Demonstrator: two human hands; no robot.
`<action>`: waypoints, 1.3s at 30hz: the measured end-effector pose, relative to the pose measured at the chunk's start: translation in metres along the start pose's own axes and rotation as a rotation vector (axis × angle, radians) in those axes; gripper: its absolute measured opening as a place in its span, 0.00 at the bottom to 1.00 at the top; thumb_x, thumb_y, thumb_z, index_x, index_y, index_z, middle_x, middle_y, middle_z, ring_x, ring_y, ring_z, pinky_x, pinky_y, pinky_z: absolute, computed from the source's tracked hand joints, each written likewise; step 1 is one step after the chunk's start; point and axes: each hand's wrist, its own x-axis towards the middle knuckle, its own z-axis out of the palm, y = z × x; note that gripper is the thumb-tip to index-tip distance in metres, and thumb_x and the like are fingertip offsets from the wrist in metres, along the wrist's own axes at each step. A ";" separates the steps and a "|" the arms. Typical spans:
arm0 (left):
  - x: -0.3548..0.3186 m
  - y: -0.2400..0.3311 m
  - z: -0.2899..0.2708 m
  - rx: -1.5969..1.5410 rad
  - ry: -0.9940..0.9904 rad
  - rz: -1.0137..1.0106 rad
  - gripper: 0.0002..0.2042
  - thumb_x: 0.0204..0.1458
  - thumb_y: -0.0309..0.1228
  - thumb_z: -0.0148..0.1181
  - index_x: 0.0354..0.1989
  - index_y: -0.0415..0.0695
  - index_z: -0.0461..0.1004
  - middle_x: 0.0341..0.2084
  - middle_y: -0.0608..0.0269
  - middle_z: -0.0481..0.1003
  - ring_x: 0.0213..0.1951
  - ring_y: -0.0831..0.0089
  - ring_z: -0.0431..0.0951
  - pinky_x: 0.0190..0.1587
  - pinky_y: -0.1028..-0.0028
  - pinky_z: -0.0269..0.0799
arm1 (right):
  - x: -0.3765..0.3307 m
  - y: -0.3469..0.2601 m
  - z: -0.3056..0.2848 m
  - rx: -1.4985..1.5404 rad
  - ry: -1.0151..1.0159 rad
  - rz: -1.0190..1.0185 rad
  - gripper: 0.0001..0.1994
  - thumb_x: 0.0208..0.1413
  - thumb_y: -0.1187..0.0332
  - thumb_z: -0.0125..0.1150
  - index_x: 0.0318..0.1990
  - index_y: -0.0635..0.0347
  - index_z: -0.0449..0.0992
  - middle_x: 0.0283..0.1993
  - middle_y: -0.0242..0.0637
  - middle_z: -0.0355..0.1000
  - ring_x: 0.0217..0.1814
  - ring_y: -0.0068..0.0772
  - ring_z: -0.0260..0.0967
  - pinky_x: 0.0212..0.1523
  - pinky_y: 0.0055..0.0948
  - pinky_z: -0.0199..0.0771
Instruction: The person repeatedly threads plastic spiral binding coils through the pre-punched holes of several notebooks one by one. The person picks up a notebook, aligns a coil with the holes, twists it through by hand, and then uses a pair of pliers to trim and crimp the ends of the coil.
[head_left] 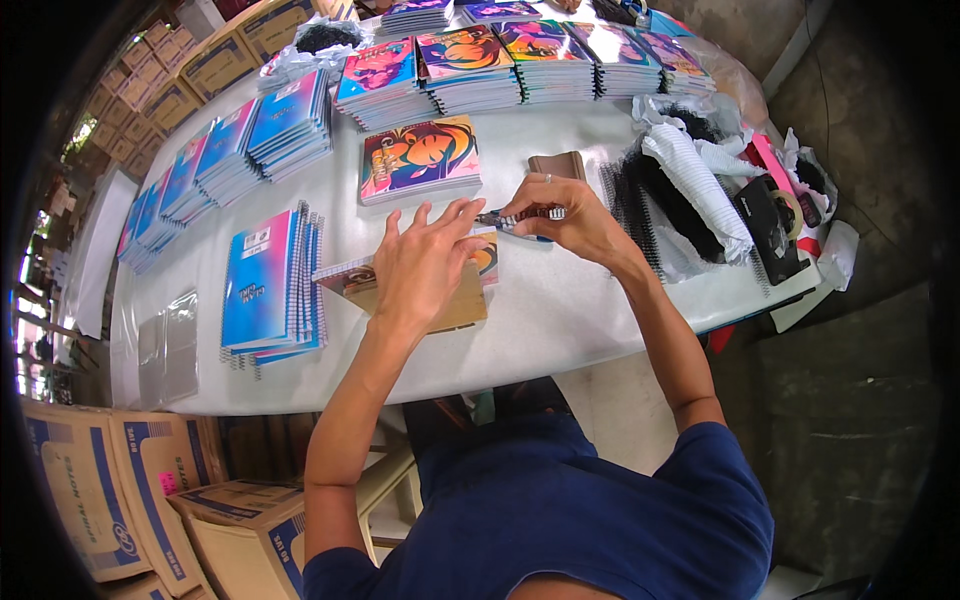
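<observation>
My left hand [425, 262] lies with fingers spread on a spiral notebook [345, 275] that rests on a brown cardboard sheet [465, 310] near the table's front. My right hand [565, 215] grips small pliers [505, 221] with blue handles at the notebook's right edge, by its wire binding. A ring shows on one finger of that hand.
A notebook with an orange and purple cover [420, 157] lies just beyond. Blue notebook stacks [270, 285] sit to the left, colourful stacks [470, 65] along the far edge. Black and white spiral wires [680, 190] are heaped at right on the white table [560, 320]. Cardboard boxes [90, 480] stand below left.
</observation>
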 end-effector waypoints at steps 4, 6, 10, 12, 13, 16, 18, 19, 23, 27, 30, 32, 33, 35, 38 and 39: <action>0.000 0.000 0.000 -0.004 -0.007 0.000 0.23 0.53 0.44 0.56 0.59 0.58 0.69 0.53 0.66 0.73 0.57 0.53 0.70 0.62 0.51 0.57 | -0.004 -0.005 -0.006 0.069 -0.096 0.151 0.07 0.51 0.75 0.63 0.38 0.64 0.78 0.35 0.35 0.73 0.32 0.26 0.65 0.34 0.28 0.65; 0.000 0.000 0.002 0.009 0.000 0.007 0.23 0.53 0.44 0.56 0.59 0.58 0.68 0.53 0.66 0.73 0.57 0.53 0.70 0.62 0.51 0.57 | -0.008 -0.011 -0.002 -0.019 -0.084 0.152 0.06 0.52 0.74 0.62 0.37 0.65 0.77 0.34 0.35 0.72 0.34 0.26 0.66 0.34 0.28 0.66; -0.001 0.004 0.002 0.007 0.020 0.062 0.25 0.53 0.45 0.56 0.61 0.59 0.65 0.52 0.64 0.74 0.56 0.52 0.70 0.59 0.53 0.62 | -0.008 -0.015 0.004 -0.246 -0.021 -0.109 0.06 0.53 0.73 0.61 0.34 0.67 0.74 0.34 0.37 0.72 0.37 0.27 0.67 0.36 0.28 0.67; 0.000 0.009 0.003 -0.016 0.036 0.175 0.27 0.53 0.45 0.56 0.63 0.59 0.63 0.52 0.62 0.73 0.56 0.52 0.70 0.56 0.53 0.66 | -0.004 -0.021 0.000 -0.229 -0.225 0.010 0.06 0.52 0.74 0.61 0.35 0.67 0.73 0.35 0.38 0.73 0.38 0.30 0.68 0.37 0.29 0.68; 0.003 0.018 -0.005 -0.008 -0.153 0.076 0.27 0.53 0.46 0.56 0.63 0.59 0.62 0.54 0.61 0.72 0.56 0.51 0.70 0.54 0.53 0.68 | 0.001 -0.030 -0.007 -0.183 -0.401 0.163 0.06 0.51 0.75 0.61 0.36 0.67 0.74 0.36 0.39 0.73 0.38 0.32 0.69 0.38 0.30 0.68; 0.011 0.034 -0.026 0.040 -0.429 -0.063 0.29 0.53 0.48 0.55 0.64 0.60 0.60 0.59 0.58 0.67 0.56 0.49 0.69 0.48 0.54 0.73 | 0.023 0.010 -0.039 -0.234 -0.483 0.076 0.14 0.45 0.75 0.66 0.42 0.63 0.75 0.43 0.40 0.74 0.43 0.37 0.69 0.45 0.32 0.69; 0.003 0.019 -0.004 0.095 -0.233 0.033 0.30 0.52 0.49 0.55 0.65 0.62 0.58 0.62 0.58 0.62 0.56 0.48 0.70 0.46 0.54 0.74 | 0.032 0.063 -0.053 -0.589 -0.320 -0.067 0.19 0.40 0.73 0.69 0.44 0.58 0.75 0.47 0.40 0.73 0.49 0.39 0.69 0.50 0.33 0.69; 0.002 0.018 -0.001 0.137 -0.204 0.078 0.31 0.52 0.50 0.55 0.66 0.62 0.57 0.64 0.58 0.60 0.56 0.47 0.70 0.46 0.54 0.74 | 0.031 0.089 -0.056 -0.893 -0.190 -0.086 0.21 0.37 0.72 0.71 0.44 0.55 0.76 0.48 0.41 0.72 0.51 0.40 0.68 0.52 0.34 0.68; 0.003 0.022 -0.010 0.144 -0.338 0.115 0.37 0.49 0.52 0.56 0.68 0.61 0.51 0.66 0.59 0.56 0.56 0.48 0.69 0.49 0.53 0.73 | 0.045 0.118 -0.086 -0.684 -0.368 0.254 0.40 0.25 0.69 0.77 0.56 0.42 0.72 0.61 0.40 0.64 0.65 0.42 0.56 0.66 0.36 0.57; -0.007 0.009 -0.005 0.170 -0.149 0.048 0.41 0.46 0.53 0.58 0.69 0.60 0.48 0.66 0.56 0.55 0.57 0.51 0.69 0.53 0.52 0.69 | 0.047 0.084 -0.095 -0.225 -0.197 0.427 0.27 0.45 0.49 0.68 0.50 0.56 0.78 0.53 0.43 0.73 0.56 0.40 0.68 0.60 0.31 0.60; -0.007 -0.002 0.003 0.073 0.096 -0.030 0.43 0.44 0.49 0.64 0.69 0.56 0.50 0.65 0.52 0.58 0.54 0.46 0.71 0.55 0.55 0.67 | 0.039 0.048 -0.069 0.055 -0.432 0.108 0.28 0.55 0.47 0.57 0.45 0.68 0.78 0.47 0.44 0.76 0.50 0.34 0.70 0.56 0.27 0.63; -0.006 -0.001 0.002 0.054 0.084 -0.029 0.45 0.42 0.49 0.64 0.69 0.54 0.49 0.64 0.50 0.59 0.54 0.50 0.71 0.54 0.55 0.67 | 0.047 0.017 -0.044 -0.046 -0.582 0.190 0.27 0.56 0.51 0.57 0.45 0.73 0.76 0.47 0.46 0.75 0.50 0.35 0.69 0.56 0.28 0.63; -0.007 0.000 0.000 0.046 0.079 -0.032 0.46 0.42 0.49 0.65 0.69 0.53 0.49 0.63 0.50 0.60 0.54 0.51 0.72 0.54 0.55 0.67 | 0.047 0.023 -0.043 0.045 -0.566 0.142 0.26 0.56 0.51 0.58 0.46 0.71 0.77 0.47 0.44 0.75 0.49 0.33 0.69 0.54 0.28 0.64; -0.007 0.001 -0.003 0.056 0.083 -0.039 0.47 0.40 0.50 0.65 0.70 0.55 0.47 0.62 0.52 0.62 0.56 0.55 0.71 0.55 0.54 0.67 | 0.053 0.043 -0.044 0.207 -0.528 0.037 0.24 0.56 0.51 0.60 0.47 0.66 0.78 0.47 0.38 0.76 0.46 0.27 0.68 0.51 0.28 0.66; -0.008 -0.005 -0.004 0.068 0.115 -0.056 0.48 0.39 0.51 0.66 0.70 0.58 0.47 0.61 0.54 0.64 0.56 0.57 0.70 0.56 0.54 0.67 | 0.052 0.040 -0.037 0.362 -0.566 -0.031 0.26 0.55 0.50 0.59 0.46 0.70 0.77 0.47 0.47 0.74 0.48 0.36 0.69 0.50 0.32 0.67; -0.009 -0.007 -0.003 0.071 0.128 -0.061 0.48 0.38 0.51 0.66 0.70 0.58 0.48 0.61 0.55 0.64 0.56 0.57 0.71 0.56 0.54 0.68 | 0.056 0.032 -0.033 0.213 -0.584 -0.037 0.28 0.54 0.49 0.59 0.45 0.73 0.76 0.48 0.51 0.74 0.49 0.40 0.70 0.51 0.33 0.67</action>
